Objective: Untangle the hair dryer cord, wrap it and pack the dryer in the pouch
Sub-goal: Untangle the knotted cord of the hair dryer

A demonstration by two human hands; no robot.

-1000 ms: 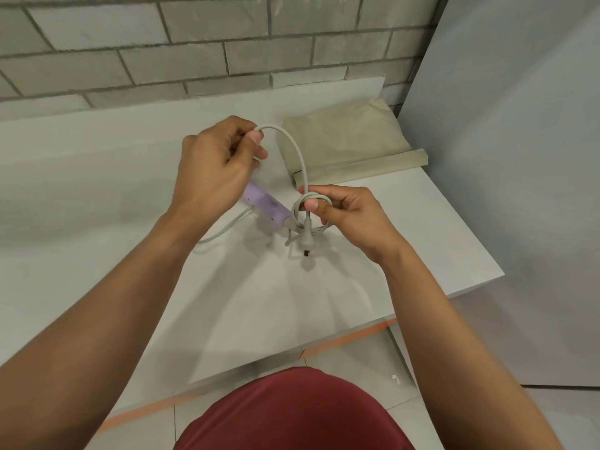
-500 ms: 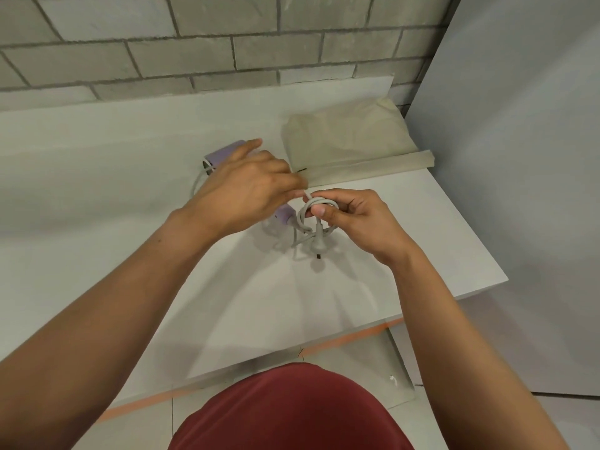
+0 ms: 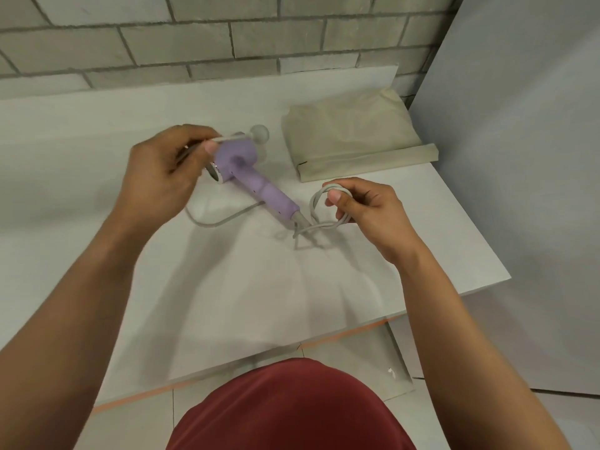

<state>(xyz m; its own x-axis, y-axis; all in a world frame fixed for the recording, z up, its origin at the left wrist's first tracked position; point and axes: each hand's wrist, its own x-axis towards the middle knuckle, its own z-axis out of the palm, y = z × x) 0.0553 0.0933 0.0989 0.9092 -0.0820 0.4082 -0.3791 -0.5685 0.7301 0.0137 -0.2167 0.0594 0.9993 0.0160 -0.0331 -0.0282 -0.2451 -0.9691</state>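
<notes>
My right hand [image 3: 367, 209] has its fingers [image 3: 334, 198] curled through a small coil of grey cord [image 3: 316, 203], thumb pressed on the loop. My left hand [image 3: 159, 177] pinches another stretch of that cord; its end past the fingers is blurred. Between both sets of fingers sits the purple hair dryer [image 3: 259, 186], handle towards the right ones, over the white counter [image 3: 259, 287]. The beige pouch [image 3: 350, 138] lies flat beyond the right fingers, apart from them
</notes>
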